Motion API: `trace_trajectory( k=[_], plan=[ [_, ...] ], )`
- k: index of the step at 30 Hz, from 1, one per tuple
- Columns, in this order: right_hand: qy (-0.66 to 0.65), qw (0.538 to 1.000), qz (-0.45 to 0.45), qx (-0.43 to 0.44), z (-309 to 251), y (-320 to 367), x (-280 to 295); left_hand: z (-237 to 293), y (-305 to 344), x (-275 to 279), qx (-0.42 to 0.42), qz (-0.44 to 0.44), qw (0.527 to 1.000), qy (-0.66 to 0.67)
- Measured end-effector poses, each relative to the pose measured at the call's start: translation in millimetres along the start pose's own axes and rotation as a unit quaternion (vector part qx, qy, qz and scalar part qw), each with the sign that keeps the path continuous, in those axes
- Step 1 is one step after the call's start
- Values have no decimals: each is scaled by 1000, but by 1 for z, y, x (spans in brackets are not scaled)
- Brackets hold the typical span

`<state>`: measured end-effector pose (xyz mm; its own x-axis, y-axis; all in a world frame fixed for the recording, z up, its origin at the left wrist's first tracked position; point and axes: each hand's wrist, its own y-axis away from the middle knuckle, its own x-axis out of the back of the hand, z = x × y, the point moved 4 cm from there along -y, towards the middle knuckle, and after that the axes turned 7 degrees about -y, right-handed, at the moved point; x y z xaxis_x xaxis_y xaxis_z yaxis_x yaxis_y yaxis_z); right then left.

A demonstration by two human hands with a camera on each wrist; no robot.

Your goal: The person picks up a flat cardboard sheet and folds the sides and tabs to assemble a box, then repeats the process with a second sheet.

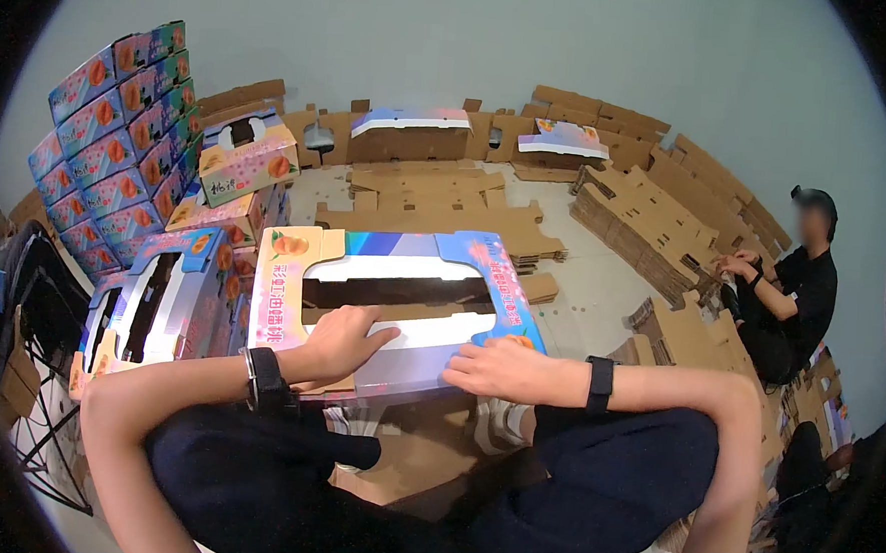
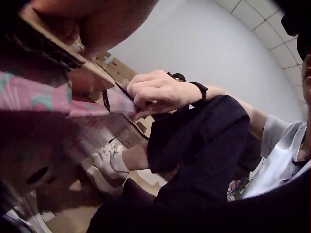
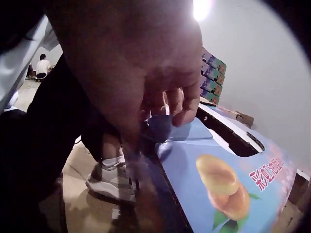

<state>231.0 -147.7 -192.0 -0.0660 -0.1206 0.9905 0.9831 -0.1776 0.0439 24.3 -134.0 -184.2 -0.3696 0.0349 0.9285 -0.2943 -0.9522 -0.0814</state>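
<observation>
A printed fruit carton [image 1: 403,375] with peach pictures stands before my knees in the head view, a wide opening in its top. My left hand [image 1: 337,343] lies over the white panel [image 1: 430,331] on the near side of that opening, thumb stretched to the right; its other fingertips are hidden. In the left wrist view, a brown cardboard edge [image 2: 95,73] runs close by its fingers. My right hand [image 1: 498,368] pinches the carton's near edge by the right corner, fingers bent down onto the blue surface [image 3: 189,133] in the right wrist view.
Finished-looking printed cartons [image 1: 118,159] rise in a tall stack at the left, with another carton [image 1: 162,292] close beside mine. Flat cardboard sheets [image 1: 427,201] cover the floor ahead. At the right a seated person [image 1: 803,295] is by more cardboard piles [image 1: 646,227]. A black folding chair [image 1: 39,335] stands left.
</observation>
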Motion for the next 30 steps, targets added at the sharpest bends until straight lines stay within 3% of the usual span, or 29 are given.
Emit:
trace_trajectory(
  k=[11, 20, 25, 28, 30],
  plan=[
    [-9, 999, -32, -28, 5, 3, 0, 4, -4, 0, 3, -6, 1000, -21],
    [9, 999, -9, -42, 7, 4, -2, 11, -5, 1, -20, 47, 998, -30],
    [23, 997, -34, -69, 12, 8, -4, 12, -2, -1, 7, -5, 1000, -8],
    [36, 998, 24, -51, 15, 12, -6, 11, -2, 1, 13, -3, 1000, -10],
    [139, 987, 69, -30, 14, 11, -3, 6, -3, -2, 22, 10, 1000, -3]
  ],
)
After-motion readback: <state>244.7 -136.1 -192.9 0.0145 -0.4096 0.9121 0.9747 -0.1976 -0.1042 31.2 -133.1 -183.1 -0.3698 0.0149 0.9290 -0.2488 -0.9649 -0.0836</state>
